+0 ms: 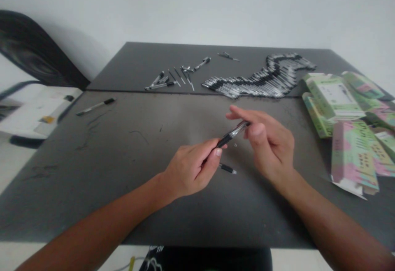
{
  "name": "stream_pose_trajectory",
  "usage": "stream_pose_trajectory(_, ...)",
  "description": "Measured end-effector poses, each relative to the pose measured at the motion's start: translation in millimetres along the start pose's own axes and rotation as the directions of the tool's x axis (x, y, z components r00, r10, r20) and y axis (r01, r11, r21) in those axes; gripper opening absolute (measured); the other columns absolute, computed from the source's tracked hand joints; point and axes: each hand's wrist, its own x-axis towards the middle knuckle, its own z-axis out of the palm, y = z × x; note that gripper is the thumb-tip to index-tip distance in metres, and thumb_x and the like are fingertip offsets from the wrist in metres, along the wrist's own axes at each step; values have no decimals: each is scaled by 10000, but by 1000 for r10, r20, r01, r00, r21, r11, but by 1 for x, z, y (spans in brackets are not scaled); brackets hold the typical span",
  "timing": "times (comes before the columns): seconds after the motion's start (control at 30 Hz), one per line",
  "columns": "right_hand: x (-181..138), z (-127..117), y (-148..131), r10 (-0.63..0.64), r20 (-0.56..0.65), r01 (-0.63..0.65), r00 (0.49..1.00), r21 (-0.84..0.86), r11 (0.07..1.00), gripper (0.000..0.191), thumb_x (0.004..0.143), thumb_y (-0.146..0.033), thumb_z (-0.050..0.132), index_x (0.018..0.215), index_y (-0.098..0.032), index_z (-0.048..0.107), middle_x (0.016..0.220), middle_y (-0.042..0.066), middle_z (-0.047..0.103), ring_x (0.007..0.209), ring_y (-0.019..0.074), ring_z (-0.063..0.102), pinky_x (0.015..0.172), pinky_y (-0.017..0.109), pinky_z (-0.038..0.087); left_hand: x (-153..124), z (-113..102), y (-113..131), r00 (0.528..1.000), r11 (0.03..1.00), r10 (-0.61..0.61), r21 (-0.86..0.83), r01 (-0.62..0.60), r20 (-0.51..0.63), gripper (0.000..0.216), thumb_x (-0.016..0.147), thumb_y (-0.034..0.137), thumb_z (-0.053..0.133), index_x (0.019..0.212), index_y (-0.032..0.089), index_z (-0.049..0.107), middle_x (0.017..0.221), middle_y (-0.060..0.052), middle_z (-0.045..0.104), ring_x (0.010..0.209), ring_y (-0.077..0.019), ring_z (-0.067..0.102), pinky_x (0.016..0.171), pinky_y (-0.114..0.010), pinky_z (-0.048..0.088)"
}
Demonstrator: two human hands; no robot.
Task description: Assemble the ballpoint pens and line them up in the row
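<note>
My left hand [197, 164] is closed around the black grip of a clear-barrelled pen [233, 133], holding it tilted up to the right above the table. At the pen's upper end is my right hand [268, 139], its fingers stretched out and its thumb apart; whether they touch the pen I cannot tell for sure. Beneath my hands, another pen part with a black grip [227, 168] lies on the table, partly hidden by my left hand. A tiny clear piece [235, 144] rests between the hands.
A long row of pens [256, 82] curves across the back of the dark table [138, 205]. Loose pens [160, 84] and thin refills [180, 76] lie left of it. One pen [95, 106] is at far left. Colourful cartons [352, 151] pile up at right. A chair [40, 49] stands left.
</note>
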Motion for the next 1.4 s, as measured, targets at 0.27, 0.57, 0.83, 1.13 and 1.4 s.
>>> stream_pose_trajectory(0.27,0,-1,-5,42,170,-57,984,82,995,823,1013,-794,35,1698,-441,325,1689,-45,496,1620,319,351,1297,574,324,-1,6,-4,987,991,129,34,-132,95,255,1109,241,477,1175,143,703,819,-34,787,649,-143,731,655,-239,575)
stream_pose_trajectory(0.57,-3,6,-2,44,228,-88,973,186,979,741,1050,-744,109,1658,-452,415,1620,-25,584,1589,319,414,1311,628,284,-5,8,-9,979,979,176,89,-185,106,226,1139,254,472,1215,146,655,898,-53,793,731,-175,762,683,-266,577)
stream_pose_trajectory(0.83,-6,8,-3,85,257,-136,963,189,972,772,1036,-769,102,1645,-437,441,1620,-27,583,1597,309,399,1321,605,266,-6,12,-12,973,967,213,121,-223,93,245,1152,253,449,1263,129,628,964,-84,809,783,-195,786,713,-284,614)
stream_pose_trajectory(1.13,-4,17,-4,97,151,-159,984,480,863,742,1032,-791,96,1713,-505,170,1715,-33,457,1585,318,407,1260,614,343,-1,6,-5,989,996,86,-6,-86,119,297,1170,296,388,1183,156,650,970,-63,813,799,-162,787,743,-249,600)
stream_pose_trajectory(1.4,-8,23,7,-43,255,-50,966,347,936,317,1100,-385,563,1354,-358,752,1434,30,735,1392,238,623,1222,475,431,-4,3,-2,988,951,-144,-268,155,60,391,1179,385,343,953,197,601,604,62,593,504,-102,580,548,-215,441)
